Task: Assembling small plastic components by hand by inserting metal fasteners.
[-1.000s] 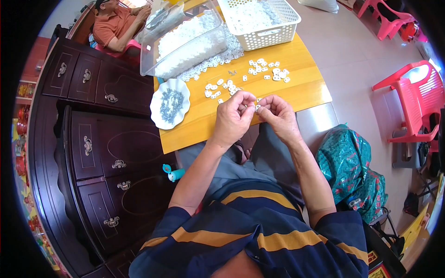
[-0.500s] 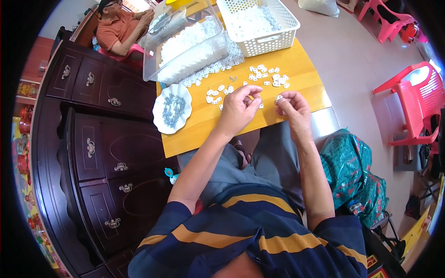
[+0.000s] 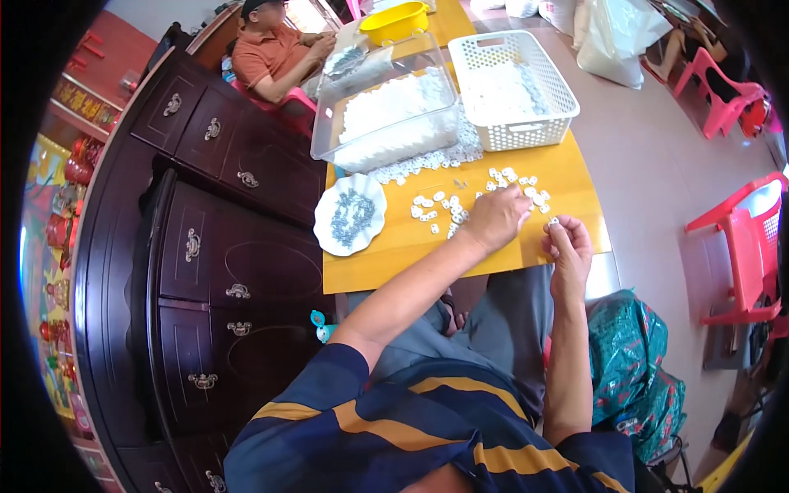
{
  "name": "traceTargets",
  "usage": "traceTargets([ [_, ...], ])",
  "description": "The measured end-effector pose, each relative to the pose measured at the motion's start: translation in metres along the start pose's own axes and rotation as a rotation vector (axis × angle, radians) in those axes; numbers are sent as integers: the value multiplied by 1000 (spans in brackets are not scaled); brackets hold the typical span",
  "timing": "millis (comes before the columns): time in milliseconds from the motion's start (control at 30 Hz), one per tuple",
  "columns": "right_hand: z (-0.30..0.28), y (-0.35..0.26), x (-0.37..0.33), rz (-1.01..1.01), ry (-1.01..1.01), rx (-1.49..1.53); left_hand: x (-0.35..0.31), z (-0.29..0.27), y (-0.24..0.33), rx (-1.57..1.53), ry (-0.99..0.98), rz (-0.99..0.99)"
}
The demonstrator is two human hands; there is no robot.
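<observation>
1. Head view: a small white piece (image 3: 553,220) is pinched between the thumb and forefinger of the right hand (image 3: 569,246), raised near the table's right front edge.
2. The left hand (image 3: 497,218) reaches over the right-hand cluster of loose white pieces (image 3: 538,197), its fingers drawn narrowly together; whether they grip a piece or only touch one, I cannot tell.
3. More loose pieces lie to the left on the yellow table (image 3: 370,275), with a few tiny grey bits (image 3: 460,184) beyond them.
4. At the left table edge, a scalloped white plate (image 3: 322,215) holds a ring-like spread of small grey parts (image 3: 352,218).
5. Behind, a clear bin (image 3: 385,131) and, to its right, a white basket (image 3: 534,135) hold heaps of white pieces, far more than lie scattered in front.
6. As to progress, one piece is in hand and many lie loose; which of them, or of the heaps, are finished does not show.
7. The left fingertips are largely hidden by the hand itself, and the thumb covers part of the pinched piece; it is too small to tell whether a grey part is fitted. A co-worker's hands (image 3: 320,48) at upper left are hard to make out.
</observation>
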State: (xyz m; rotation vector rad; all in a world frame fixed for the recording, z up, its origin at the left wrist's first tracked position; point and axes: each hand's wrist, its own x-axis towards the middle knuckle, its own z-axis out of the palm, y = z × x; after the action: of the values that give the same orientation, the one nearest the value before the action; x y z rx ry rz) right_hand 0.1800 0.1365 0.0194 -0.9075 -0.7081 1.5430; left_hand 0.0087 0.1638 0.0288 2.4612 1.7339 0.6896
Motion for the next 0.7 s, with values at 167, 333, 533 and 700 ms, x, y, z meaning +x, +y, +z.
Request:
traceTargets([
  [167,1,0,0,0,-7,-17,-1,-4,1,3,88,26],
  [333,2,1,0,2,-13,-27,-14,-24,18,-287,150,-96],
  [533,7,5,-3,-6,-67,-24,-46,-26,33,-960,174,-419],
  [700,7,11,-6,16,-86,12,-58,-25,48,-1103,79,-447],
])
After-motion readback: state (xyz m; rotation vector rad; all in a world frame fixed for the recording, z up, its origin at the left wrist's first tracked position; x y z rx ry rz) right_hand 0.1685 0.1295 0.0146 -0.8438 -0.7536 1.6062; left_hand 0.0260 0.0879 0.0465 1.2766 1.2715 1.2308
